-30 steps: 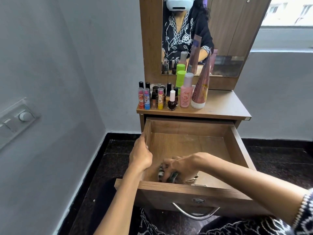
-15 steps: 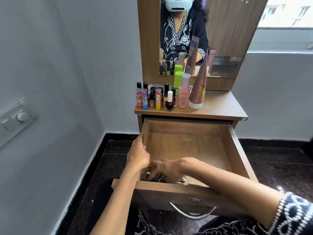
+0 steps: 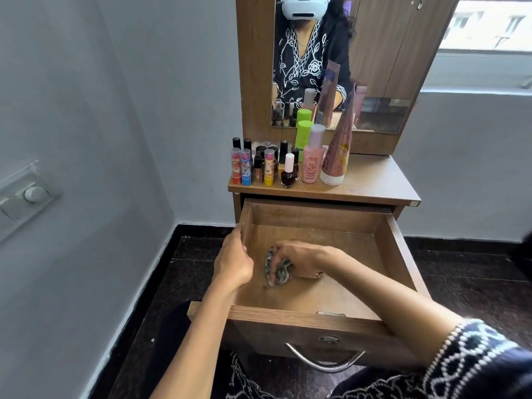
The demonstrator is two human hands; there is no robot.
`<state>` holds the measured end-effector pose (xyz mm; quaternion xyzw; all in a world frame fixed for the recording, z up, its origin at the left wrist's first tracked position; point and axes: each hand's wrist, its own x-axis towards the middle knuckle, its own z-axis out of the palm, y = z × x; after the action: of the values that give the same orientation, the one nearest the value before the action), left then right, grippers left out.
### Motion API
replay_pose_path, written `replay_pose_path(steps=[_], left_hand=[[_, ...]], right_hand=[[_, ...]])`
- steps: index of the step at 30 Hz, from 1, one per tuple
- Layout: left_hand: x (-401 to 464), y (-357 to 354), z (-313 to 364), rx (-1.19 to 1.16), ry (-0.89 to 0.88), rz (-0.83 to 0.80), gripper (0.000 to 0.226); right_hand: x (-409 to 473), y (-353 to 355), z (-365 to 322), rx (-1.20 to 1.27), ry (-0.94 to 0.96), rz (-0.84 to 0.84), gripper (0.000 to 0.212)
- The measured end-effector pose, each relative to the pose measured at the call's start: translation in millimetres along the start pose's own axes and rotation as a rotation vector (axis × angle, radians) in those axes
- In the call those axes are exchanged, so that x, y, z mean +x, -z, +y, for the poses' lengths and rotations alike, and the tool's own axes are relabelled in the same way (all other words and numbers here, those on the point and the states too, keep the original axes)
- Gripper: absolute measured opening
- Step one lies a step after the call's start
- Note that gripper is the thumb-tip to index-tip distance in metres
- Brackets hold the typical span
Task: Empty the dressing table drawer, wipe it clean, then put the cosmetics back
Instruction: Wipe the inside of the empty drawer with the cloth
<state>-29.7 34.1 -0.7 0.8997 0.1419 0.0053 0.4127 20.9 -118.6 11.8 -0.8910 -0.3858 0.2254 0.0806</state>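
The dressing table drawer (image 3: 397, 254) is pulled fully out below the tabletop (image 3: 374, 182), with its curved metal handle (image 3: 324, 362) on the front panel. The drawer's left wall is gripped near its rear end by the left hand (image 3: 233, 262), the fingers curled over the top edge. A crumpled patterned cloth (image 3: 276, 270) is held down on the drawer floor, in the left half and just beside that wall, by the right hand (image 3: 299, 260), whose fingers are curled around it. The rest of the drawer floor is seen as bare wood.

The cosmetics are grouped at the left end of the tabletop: lip balm sticks (image 3: 241, 168) at the left edge, a dark nail polish bottle (image 3: 288, 172) at the front edge, a pink bottle (image 3: 312, 156) and a tall inverted tube (image 3: 336, 151) towards the centre. A green-capped container (image 3: 303, 133) is placed behind them, against the mirror (image 3: 383, 67).
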Motion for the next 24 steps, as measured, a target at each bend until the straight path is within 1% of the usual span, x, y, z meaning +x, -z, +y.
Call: replay_pose_path(steps=[5, 8, 9, 12, 13, 14, 17, 18, 20, 22, 24], left_hand=[[0, -2, -3, -0.012, 0.001, 0.004, 0.059], [0, -3, -3, -0.016, -0.001, 0.009, 0.06], [0, -2, -3, -0.016, -0.003, 0.01, 0.06], [0, -1, -2, -0.013, -0.003, 0.008, 0.059], [0, -1, -2, -0.012, -0.003, 0.009, 0.059], [0, -1, -1, -0.01, -0.002, 0.008, 0.059], [-1, 0, -1, -0.006, 0.004, 0.007, 0.059], [-1, 0, -1, -0.006, 0.005, 0.007, 0.059], [-1, -1, -1, -0.007, 0.011, 0.004, 0.059], [0, -1, -1, -0.006, 0.013, 0.007, 0.059], [-1, -1, 0, -0.007, 0.014, 0.008, 0.058]], right_hand=[[-23, -27, -5, 0.009, 0.076, -0.241, 0.045], [-33, -17, 7, 0.04, 0.042, -0.289, 0.042], [-32, -12, 10, 0.051, 0.023, -0.261, 0.04], [-19, -4, 7, 0.026, -0.031, -0.044, 0.037], [-15, -7, 3, 0.012, -0.035, -0.006, 0.038], [-14, -13, -2, 0.001, -0.017, -0.004, 0.039], [-19, -30, -14, -0.014, 0.114, -0.128, 0.042], [-22, -31, -13, -0.002, 0.126, -0.16, 0.043], [-23, -25, -6, 0.059, 0.089, -0.182, 0.047], [-16, -16, 4, 0.107, 0.006, -0.105, 0.047], [0, -9, 12, 0.113, -0.096, 0.062, 0.045]])
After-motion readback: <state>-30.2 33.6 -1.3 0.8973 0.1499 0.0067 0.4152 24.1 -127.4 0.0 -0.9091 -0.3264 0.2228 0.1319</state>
